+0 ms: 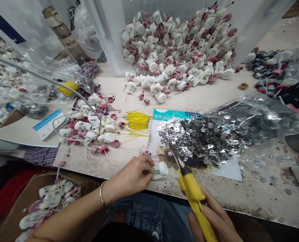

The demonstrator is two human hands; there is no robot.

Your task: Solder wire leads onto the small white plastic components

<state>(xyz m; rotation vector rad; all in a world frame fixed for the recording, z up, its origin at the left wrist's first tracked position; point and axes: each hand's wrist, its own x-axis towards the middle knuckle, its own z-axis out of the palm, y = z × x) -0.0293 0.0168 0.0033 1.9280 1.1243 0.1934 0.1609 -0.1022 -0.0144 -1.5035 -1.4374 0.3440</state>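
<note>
My left hand [136, 173] is closed, its thumb and fingers pinching a small white plastic housing [162, 169] with a round end at the table's front edge. Beside those fingers lie a pink cap [146, 153] and a thin red wire. In my right hand [216, 215] is a yellow soldering iron [193, 191], fingers wrapped round its handle. The iron's metal tip points up and left, over or close to a pile of small shiny metal plates [197, 137]. Whether the tip touches them I cannot tell. To the left lies a bundle of yellow wires [138, 120].
White housings with pink caps [89, 124] are heaped at left. More fill a clear bin [111, 40] at the back and a cardboard box [10, 218] below. A plastic bag [265, 114] of metal plates lies right. A grey cable [46, 79] loops across the left side.
</note>
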